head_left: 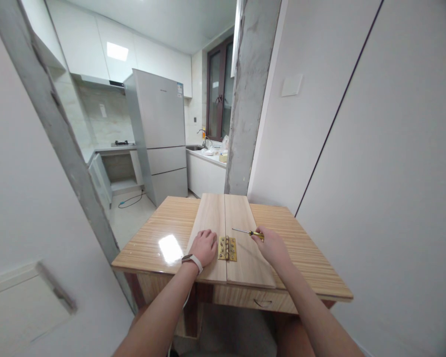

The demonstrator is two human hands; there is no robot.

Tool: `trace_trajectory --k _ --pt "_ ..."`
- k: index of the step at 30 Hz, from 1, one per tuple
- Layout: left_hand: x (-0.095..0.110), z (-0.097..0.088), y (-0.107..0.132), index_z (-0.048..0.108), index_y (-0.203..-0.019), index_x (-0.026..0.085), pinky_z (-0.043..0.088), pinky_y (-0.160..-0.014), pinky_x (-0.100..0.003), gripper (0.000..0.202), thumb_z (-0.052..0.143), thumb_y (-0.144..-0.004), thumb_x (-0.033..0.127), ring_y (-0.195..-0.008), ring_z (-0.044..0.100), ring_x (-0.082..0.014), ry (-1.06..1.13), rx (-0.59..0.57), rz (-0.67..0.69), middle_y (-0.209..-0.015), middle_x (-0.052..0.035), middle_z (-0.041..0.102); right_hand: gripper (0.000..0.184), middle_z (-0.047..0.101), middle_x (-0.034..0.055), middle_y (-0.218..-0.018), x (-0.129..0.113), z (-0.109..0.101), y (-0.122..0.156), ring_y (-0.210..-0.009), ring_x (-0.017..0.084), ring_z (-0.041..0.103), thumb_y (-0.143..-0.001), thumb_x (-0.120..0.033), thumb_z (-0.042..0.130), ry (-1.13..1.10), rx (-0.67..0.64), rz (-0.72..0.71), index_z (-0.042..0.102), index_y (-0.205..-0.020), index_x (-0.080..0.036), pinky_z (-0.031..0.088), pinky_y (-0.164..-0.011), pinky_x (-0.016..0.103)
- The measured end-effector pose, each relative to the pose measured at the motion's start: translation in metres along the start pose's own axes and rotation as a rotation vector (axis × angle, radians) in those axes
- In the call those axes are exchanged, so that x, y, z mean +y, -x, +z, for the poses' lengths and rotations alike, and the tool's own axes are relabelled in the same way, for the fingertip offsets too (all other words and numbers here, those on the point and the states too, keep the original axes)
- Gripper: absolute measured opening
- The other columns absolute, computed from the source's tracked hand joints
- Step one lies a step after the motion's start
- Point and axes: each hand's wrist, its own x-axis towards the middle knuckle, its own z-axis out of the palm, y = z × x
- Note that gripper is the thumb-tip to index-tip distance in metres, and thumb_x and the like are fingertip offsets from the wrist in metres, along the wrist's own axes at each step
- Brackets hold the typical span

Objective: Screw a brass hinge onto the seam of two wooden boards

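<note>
Two pale wooden boards (238,218) lie side by side on a striped wooden table (171,218). A brass hinge (227,248) sits across the seam between them, near the front edge. My left hand (204,246), with a white band on its wrist, rests on the left board just left of the hinge, fingers curled down onto the wood. My right hand (272,244) is closed on the yellow handle of a screwdriver (248,232), whose shaft points left and lies just above the right board, behind the hinge.
The table has a drawer (262,301) under its front edge. A grey concrete pillar (249,99) stands right behind the table, a white wall on the right. Beyond lies a kitchen with a fridge (159,134), counter and sink (204,148).
</note>
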Motion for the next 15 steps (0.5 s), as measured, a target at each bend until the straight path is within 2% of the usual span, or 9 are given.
trace_trajectory --k 3,6,11,15 --pt "-0.002 0.004 0.0 0.06 -0.127 0.025 0.035 -0.109 -0.042 0.033 0.047 -0.098 0.032 -0.126 0.045 -0.0281 -0.056 0.02 0.017 -0.135 -0.0089 0.056 0.016 0.073 0.0049 -0.094 -0.017 -0.02 -0.02 -0.089 0.02 0.065 -0.094 -0.036 0.062 -0.008 -0.041 -0.109 0.069 -0.098 -0.022 0.04 -0.077 0.028" --pt "-0.004 0.007 0.001 0.06 -0.128 0.026 0.035 -0.109 -0.043 0.032 0.046 -0.099 0.032 -0.126 0.045 -0.028 -0.074 0.033 0.039 -0.135 -0.009 0.056 0.017 0.073 0.0059 -0.1 -0.033 -0.03 -0.036 -0.095 0.02 0.065 -0.092 -0.034 0.065 0.036 -0.098 -0.216 0.073 -0.1 -0.022 0.041 -0.081 0.028" --pt "-0.005 0.008 0.001 0.06 -0.126 0.025 0.035 -0.108 -0.043 0.031 0.046 -0.1 0.032 -0.123 0.046 -0.0282 -0.065 0.057 0.055 -0.132 -0.0091 0.058 0.016 0.071 0.0074 -0.096 -0.054 -0.028 -0.048 -0.092 0.021 0.064 -0.091 -0.035 0.068 0.169 -0.196 -0.317 0.075 -0.094 -0.021 0.041 -0.078 0.028" --pt "-0.005 0.008 0.001 0.061 -0.126 0.025 0.036 -0.106 -0.042 0.031 0.046 -0.099 0.031 -0.122 0.047 -0.028 -0.069 0.066 0.058 -0.129 -0.0092 0.059 0.018 0.07 0.008 -0.097 -0.063 -0.02 -0.051 -0.092 0.021 0.064 -0.092 -0.036 0.067 0.224 -0.225 -0.348 0.075 -0.095 -0.021 0.041 -0.078 0.028"
